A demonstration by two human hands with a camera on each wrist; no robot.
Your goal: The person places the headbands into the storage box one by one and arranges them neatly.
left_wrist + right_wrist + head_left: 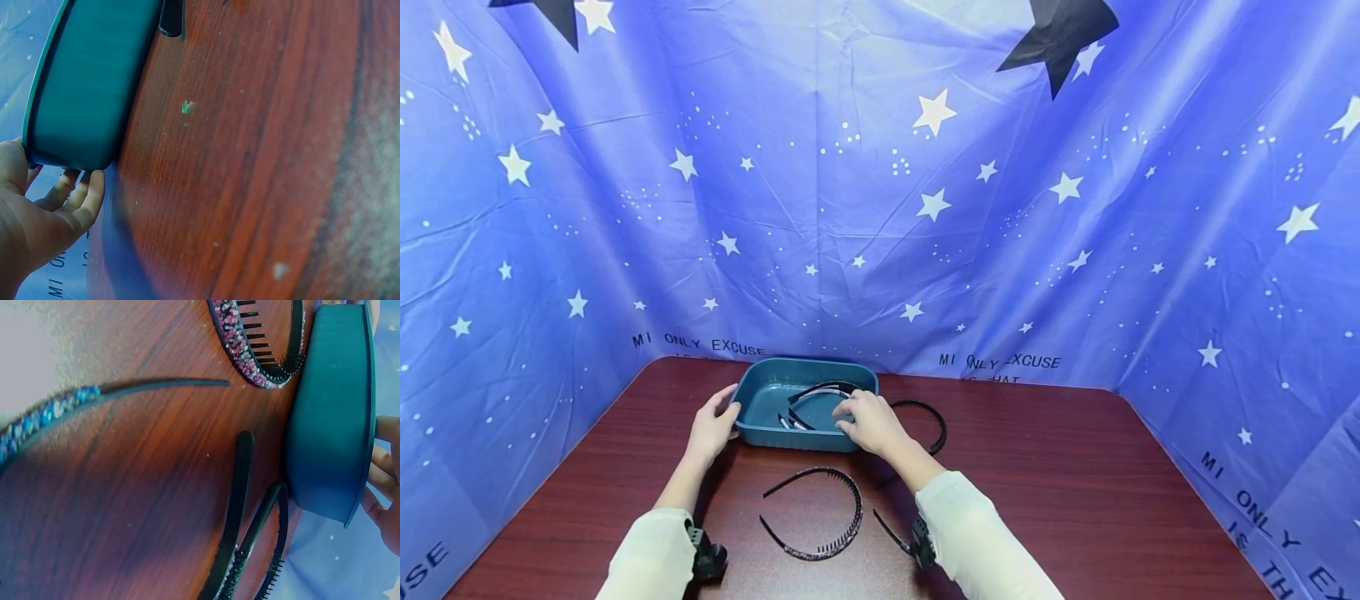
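headbands (pixel 820 388) inside teal bin (pixel 790 438), left hand (pixel 711 427) gripping its end, right hand (pixel 876 423) over them, hold unclear

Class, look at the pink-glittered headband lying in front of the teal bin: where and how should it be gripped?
Probably pinch the headband lightly across its closed bend, coming from above and the right: its ends open leftward, the bend faces right, and inward-pointing teeth suggest gentle fingers inside.

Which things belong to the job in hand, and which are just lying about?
In the job:
- teal bin, held by left hand
- headbands inside, near right hand

Lying about, possibly part of it:
- pink-sparkled toothed headband
- blue-sparkled headband
- black toothed headband
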